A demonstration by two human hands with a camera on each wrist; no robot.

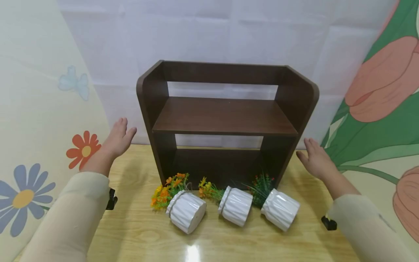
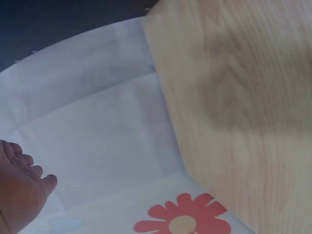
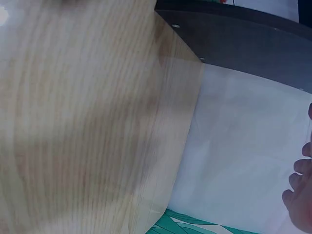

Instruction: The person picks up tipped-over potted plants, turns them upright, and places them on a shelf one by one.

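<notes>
- Our sleeves (image 1: 63,222), nearest cam; L hand (image 1: 119,138) & R hand (image 1: 316,160) flank brown shelf (image 1: 226,114), both grips slack, nothing held.
- We see shelf nr back edge of table (image 1: 140,240); 3 white pots (image 1: 236,206) w/ plants (image 1: 170,191) tipped fwd of it.

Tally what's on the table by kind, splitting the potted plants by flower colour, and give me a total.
Potted plants with yellow and orange flowers: 2
Potted plant with small red blooms: 1
Dark brown shelf unit: 1
Total: 4
</notes>
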